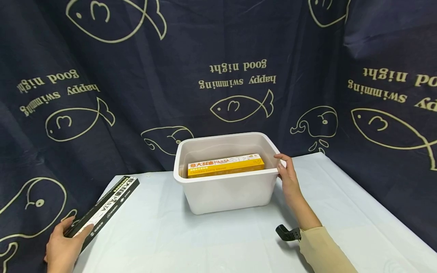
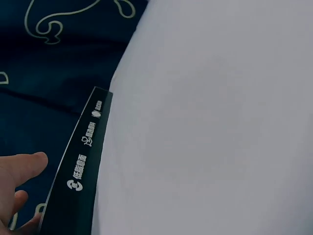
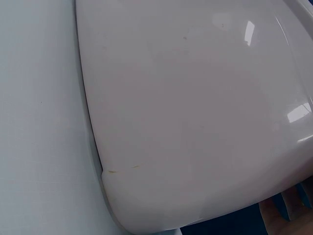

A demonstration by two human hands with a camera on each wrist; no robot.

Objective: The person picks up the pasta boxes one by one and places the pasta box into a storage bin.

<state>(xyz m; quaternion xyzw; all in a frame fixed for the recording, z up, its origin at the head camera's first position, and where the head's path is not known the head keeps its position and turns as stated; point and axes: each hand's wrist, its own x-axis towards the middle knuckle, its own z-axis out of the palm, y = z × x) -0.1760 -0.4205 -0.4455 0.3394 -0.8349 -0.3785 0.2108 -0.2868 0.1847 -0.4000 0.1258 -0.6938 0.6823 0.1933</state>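
Observation:
My left hand (image 1: 65,244) holds the near end of a long black pasta box (image 1: 110,208) at the table's left edge, thumb on one side and fingers on the other. In the left wrist view the black pasta box (image 2: 80,156) shows its narrow printed side. A white plastic bin (image 1: 232,195) stands upright mid-table, its side wall (image 3: 186,107) filling most of the right wrist view. At its right end my right hand (image 1: 289,180) grips the rim. Inside the bin lies a yellow-and-white pasta box (image 1: 225,167), its lower part hidden by the front wall.
A pale cloth covers the table (image 1: 164,227). Behind it and along the left hangs a dark blue curtain (image 1: 191,57) with fish drawings. A black wrist-worn device (image 1: 288,233) juts out by the right sleeve (image 1: 322,250).

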